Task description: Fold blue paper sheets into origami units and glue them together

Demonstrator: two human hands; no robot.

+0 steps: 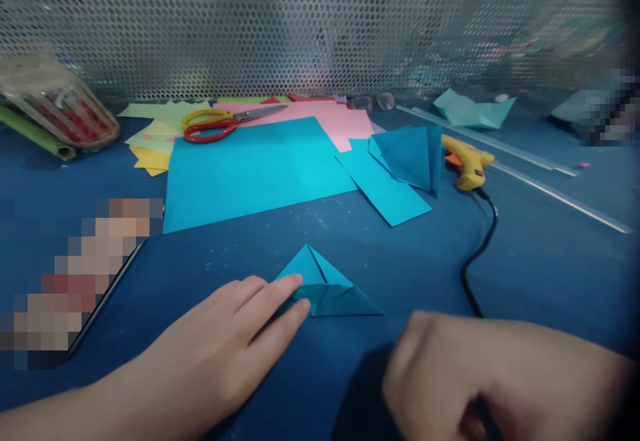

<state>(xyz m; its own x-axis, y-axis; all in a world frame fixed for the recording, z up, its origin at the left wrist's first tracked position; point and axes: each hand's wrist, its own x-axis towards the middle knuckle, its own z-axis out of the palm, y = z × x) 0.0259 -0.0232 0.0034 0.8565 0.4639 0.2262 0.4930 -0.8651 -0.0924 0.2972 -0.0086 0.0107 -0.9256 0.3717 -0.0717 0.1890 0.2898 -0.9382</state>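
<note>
A small piece of folded blue paper (340,300), triangular with a turned-up lower band, lies on the table in front of me. My left hand (227,328) comes in from the lower left and holds its left side, thumb and forefinger close together on it. That corner of the paper is hidden under the fingers. To the lower right, apart from the paper, my right hand (450,368) is curled closed and somewhat blurred. A dark spot shows inside its curl, and whatever it holds, if anything, cannot be made out.
A blue sheet (260,174) lies behind, with red-and-yellow scissors (213,128) at its far edge. Right of it are a folded blue paper shape (410,158), a yellow glue gun (470,164) with black cord, and clear glue sticks (560,198). A phone-like device (85,288) sits left.
</note>
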